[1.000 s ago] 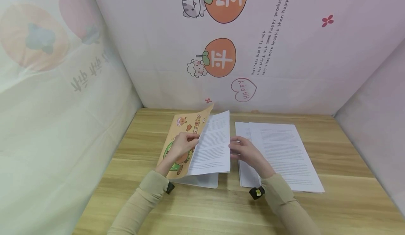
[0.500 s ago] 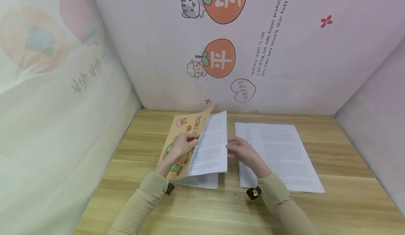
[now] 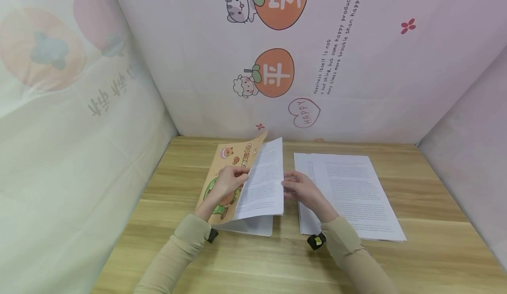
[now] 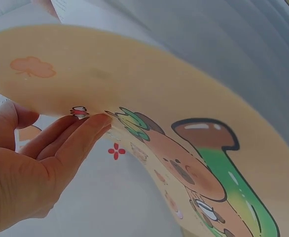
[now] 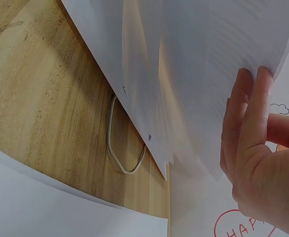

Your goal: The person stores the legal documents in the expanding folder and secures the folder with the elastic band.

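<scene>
A folder with a light-orange cartoon cover (image 3: 215, 166) stands partly opened on the table. My left hand (image 3: 227, 181) pinches the cover's raised right edge; in the left wrist view the cover (image 4: 110, 74) curves over the fingers. Printed sheets (image 3: 263, 184) are tucked under the cover, and my right hand (image 3: 303, 188) pinches their right edge between thumb and fingers. The sheets stand raised off the folder's pale back cover (image 3: 253, 227). In the right wrist view the fingers (image 5: 255, 113) lie against the back of the bent sheets, and an elastic loop (image 5: 117, 153) sticks out from the folder.
Right of the folder lies a stack of printed paper (image 3: 356, 192) on the wooden table (image 3: 253, 263), partly under my right forearm. A cloth with cartoon prints (image 3: 356, 109) hangs behind the table, and cloth walls stand at both sides.
My right hand has shifted slightly left with the sheets, so their right edge sits nearer the folder. My left hand and the cover have stayed in place.
</scene>
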Demonstrator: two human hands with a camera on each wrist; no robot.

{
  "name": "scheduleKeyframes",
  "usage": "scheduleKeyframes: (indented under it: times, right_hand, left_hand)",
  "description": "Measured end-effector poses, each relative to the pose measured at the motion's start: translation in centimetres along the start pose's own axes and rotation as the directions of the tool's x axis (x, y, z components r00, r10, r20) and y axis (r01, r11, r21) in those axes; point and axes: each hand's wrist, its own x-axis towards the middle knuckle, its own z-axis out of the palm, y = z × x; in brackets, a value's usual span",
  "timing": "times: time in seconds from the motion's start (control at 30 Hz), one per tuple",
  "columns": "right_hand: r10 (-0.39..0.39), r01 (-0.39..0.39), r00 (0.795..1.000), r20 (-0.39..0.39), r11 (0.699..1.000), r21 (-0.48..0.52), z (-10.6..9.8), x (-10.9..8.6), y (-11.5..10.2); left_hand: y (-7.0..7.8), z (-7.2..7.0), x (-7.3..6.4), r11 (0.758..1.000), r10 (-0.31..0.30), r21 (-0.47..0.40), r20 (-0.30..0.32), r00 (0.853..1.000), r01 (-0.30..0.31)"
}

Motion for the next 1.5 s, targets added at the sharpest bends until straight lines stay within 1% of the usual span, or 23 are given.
scheduleKeyframes:
  times: [0.2,0.43,0.7,0.87,0.97,1.07,1.3,1.43,1.5]
  right_hand:
    - [-0.002,0.002,1.0,-0.016,1.0,0.011,0.2,0.2,0.0]
    - [-0.006,0.006,1.0,-0.006,1.0,0.02,0.6,0.5,0.1]
    - [0.016,-0.015,1.0,-0.021,0.999,0.033,1.2,0.7,0.0]
    - [0.024,-0.024,1.0,-0.011,0.999,0.034,1.2,0.7,0.0]
    - [0.041,-0.041,0.999,0.008,0.999,0.03,1.2,0.5,-0.1]
    - [0.053,-0.054,0.998,0.045,0.998,0.025,1.2,0.2,-0.3]
    - [0.013,-0.009,0.99,0.144,1.0,-0.028,0.7,-0.1,-0.5]
    - [0.006,0.002,0.987,0.162,0.999,-0.047,0.6,-0.1,-0.5]
    - [0.011,-0.004,0.988,0.152,0.999,-0.048,0.6,-0.2,-0.4]
  left_hand:
    - [0.3,-0.1,0.0,1.0,0.007,0.018,0.001,1.0,-0.007]
    - [0.4,-0.1,-0.1,0.999,0.004,0.041,-0.008,1.0,-0.003]
    - [0.4,0.1,-0.1,1.0,-0.005,0.03,-0.006,1.0,0.006]
    - [0.3,0.1,-0.1,0.999,-0.01,0.033,-0.007,1.0,0.011]
    - [0.3,0.1,-0.1,0.999,-0.011,0.04,-0.004,1.0,0.011]
    - [0.4,0.0,-0.1,0.999,-0.015,0.034,0.001,1.0,0.015]
    - [0.4,0.0,-0.1,0.999,-0.013,0.029,-0.004,1.0,0.013]
    - [0.4,0.0,-0.2,1.0,-0.013,0.022,-0.002,1.0,0.014]
    - [0.4,0.0,-0.2,1.0,-0.011,0.022,-0.002,1.0,0.011]
